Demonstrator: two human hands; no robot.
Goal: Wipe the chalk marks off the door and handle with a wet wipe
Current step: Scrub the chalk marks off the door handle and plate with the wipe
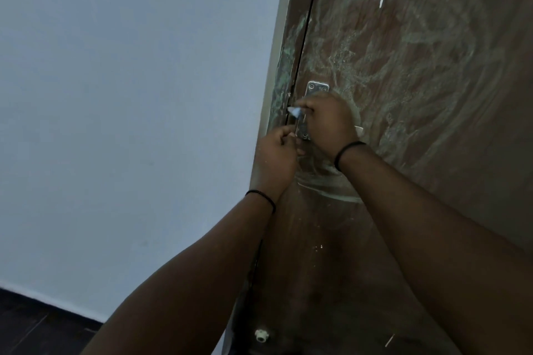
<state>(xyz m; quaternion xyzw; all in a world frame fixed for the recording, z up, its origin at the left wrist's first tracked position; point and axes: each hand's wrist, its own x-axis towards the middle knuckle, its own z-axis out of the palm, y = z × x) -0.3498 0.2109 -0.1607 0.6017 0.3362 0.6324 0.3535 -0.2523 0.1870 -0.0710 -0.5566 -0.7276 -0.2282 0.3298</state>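
Observation:
A brown wooden door [432, 153] fills the right side, covered in pale greenish chalk scribbles [403, 46] above and around the lock. A metal handle plate [317, 88] is screwed near the door's left edge; the handle itself is mostly hidden by my hands. My right hand [328, 121] is curled over the plate and pinches a small white wet wipe [295, 111] that pokes out at its left. My left hand [277, 153] sits just below, fingers curled at the plate's lower end; what it holds is hidden.
The door frame [281, 72] beside the gap carries green chalk smears. A plain pale wall [129, 95] fills the left. Dark floor [34, 323] shows at the bottom left, and a small white door stopper [261, 336] sits low on the door.

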